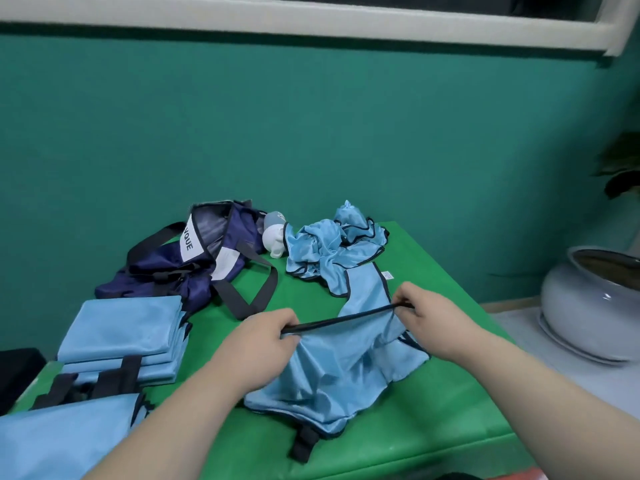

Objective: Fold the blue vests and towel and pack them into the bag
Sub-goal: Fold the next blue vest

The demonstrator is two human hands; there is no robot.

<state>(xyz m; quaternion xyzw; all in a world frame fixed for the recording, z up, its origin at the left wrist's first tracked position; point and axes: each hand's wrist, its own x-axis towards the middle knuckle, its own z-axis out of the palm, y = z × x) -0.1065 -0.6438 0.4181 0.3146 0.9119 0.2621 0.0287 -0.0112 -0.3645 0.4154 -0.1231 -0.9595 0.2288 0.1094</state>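
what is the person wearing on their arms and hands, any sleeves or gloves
Nothing that shows. The left hand and the right hand are bare, with no gloves, rings, watch or bracelet in view. No sleeve or cuff shows anywhere up to the bottom edge of the picture.

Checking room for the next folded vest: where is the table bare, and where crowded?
Bare: the front-right of the table, between the held vest and the edge; a strip between the folded stack and that vest; a small gap between the bag strap and the crumpled vests. Crowded: the back and the left side.
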